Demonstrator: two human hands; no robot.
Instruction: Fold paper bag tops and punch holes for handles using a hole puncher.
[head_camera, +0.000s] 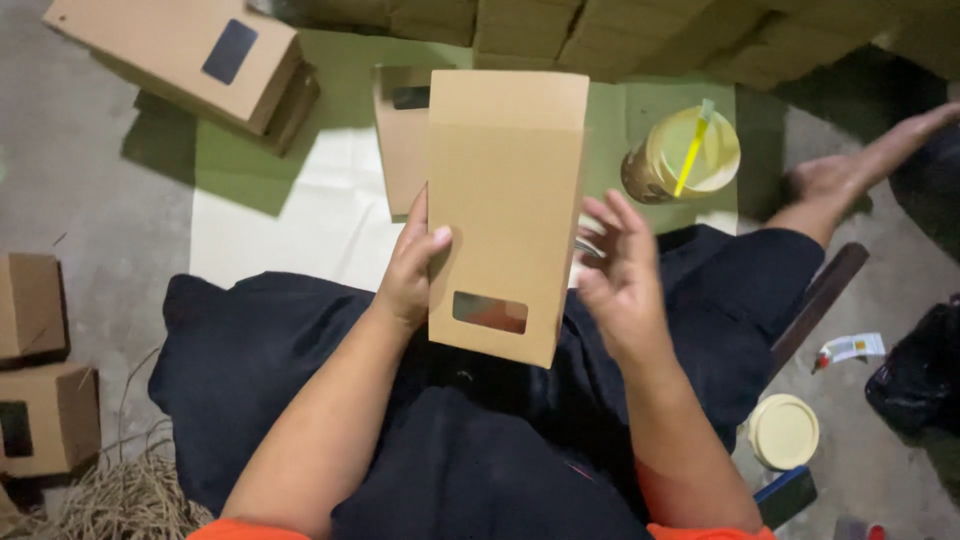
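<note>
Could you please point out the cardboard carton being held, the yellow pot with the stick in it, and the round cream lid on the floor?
cardboard carton (505, 200): head view, middle of its front panel.
yellow pot (690, 158): head view, its open top.
cream lid (783, 431): head view, centre of its flat top.

Dim indoor light is falling from above, glaring off the pale sheet (290, 220) on the floor. The upper-left box (175, 55) is casting a dark shadow. Frame edges are darkening and softening; the right hand (620, 270) is blurring slightly.
</note>
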